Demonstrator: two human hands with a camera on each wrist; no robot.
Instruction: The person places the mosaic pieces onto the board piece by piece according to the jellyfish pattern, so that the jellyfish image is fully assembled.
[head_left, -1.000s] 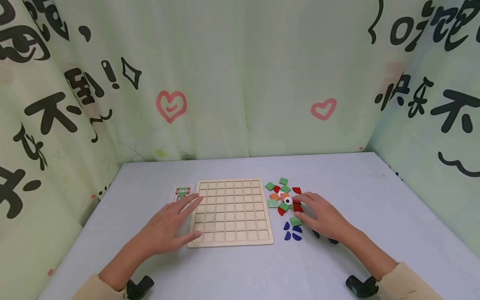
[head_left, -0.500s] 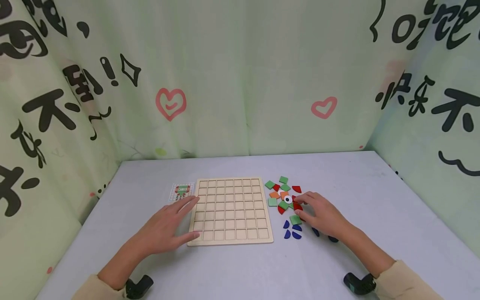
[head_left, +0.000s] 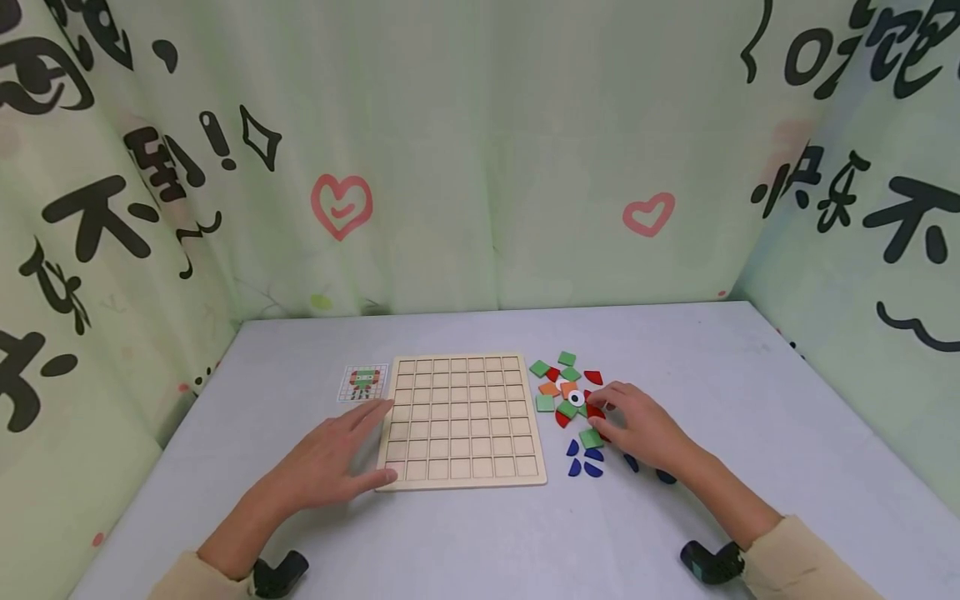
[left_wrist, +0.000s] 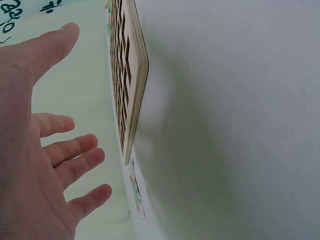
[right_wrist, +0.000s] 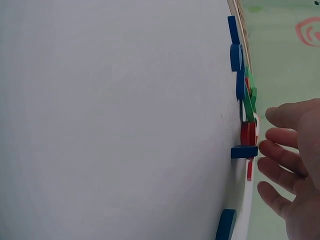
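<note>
A pale wooden board point(head_left: 461, 421) with a square grid lies flat on the table. My left hand point(head_left: 330, 458) is at its left edge, fingers straight and spread, holding nothing; whether the fingertips touch the wood I cannot tell. In the left wrist view the thumb and fingers of the left hand point(left_wrist: 47, 135) are well apart. My right hand point(head_left: 641, 425) hovers at the pile of coloured pieces, fingers gently bent. Under its fingertips are red pieces point(head_left: 595, 412), a green square point(head_left: 591, 438) and a white ring-shaped piece point(head_left: 576, 398). Nothing shows between the right hand's fingers point(right_wrist: 280, 172).
A small picture card point(head_left: 364, 384) with a green and red figure lies left of the board. Several blue half-round pieces point(head_left: 592, 469) lie in front of the pile; others sit below the right wrist. Orange pieces point(head_left: 550, 389) are among the green squares. A curtain point(head_left: 487, 167) hangs behind.
My left hand has slid slightly left, off the grid toward the board's edge. The right hand's thumb and fingers have drawn a little closer together. The pieces look unmoved.
</note>
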